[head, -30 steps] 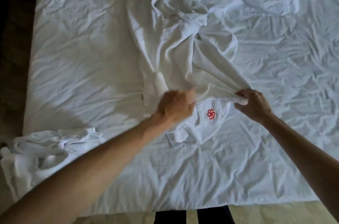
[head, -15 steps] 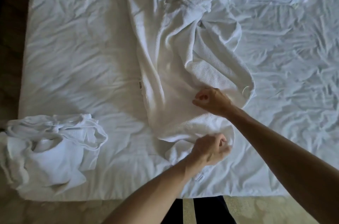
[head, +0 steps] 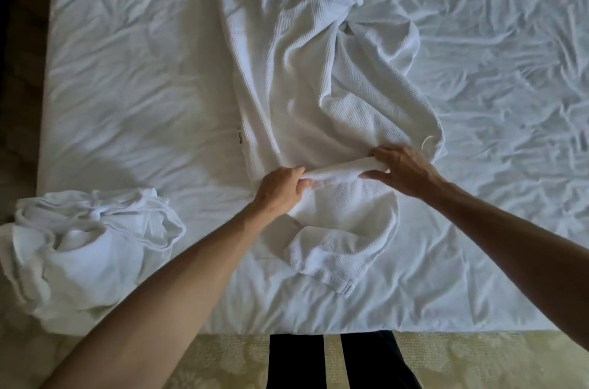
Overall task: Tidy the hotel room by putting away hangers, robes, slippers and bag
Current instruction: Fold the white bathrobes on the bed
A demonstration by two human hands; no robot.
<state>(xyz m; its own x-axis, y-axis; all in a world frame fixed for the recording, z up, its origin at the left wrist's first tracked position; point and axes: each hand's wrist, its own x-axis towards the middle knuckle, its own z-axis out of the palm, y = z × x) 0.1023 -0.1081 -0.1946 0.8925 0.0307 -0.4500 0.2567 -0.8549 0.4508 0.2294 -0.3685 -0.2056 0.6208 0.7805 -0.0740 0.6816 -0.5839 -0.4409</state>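
A white waffle-weave robe point(head: 306, 76) lies lengthwise down the middle of the bed, its near end bunched into a raised fold. My left hand point(head: 280, 191) grips the left end of that fold with curled fingers. My right hand point(head: 404, 170) pinches the fold's right end between thumb and fingers. A sleeve of the robe point(head: 331, 251) trails toward the bed's near edge. A second white robe point(head: 79, 248) sits crumpled in a heap at the bed's near left corner, partly hanging over the edge.
The bed point(head: 134, 85) is covered with a wrinkled white sheet. Patterned beige carpet point(head: 478, 363) runs along the near edge, where my dark trouser legs point(head: 344, 363) stand. A dark floor strip point(head: 19, 54) borders the bed's left side.
My hands moved from one above the other to side by side, each now holding an end of a raised fold. The robe's red logo, seen a second ago, is hidden.
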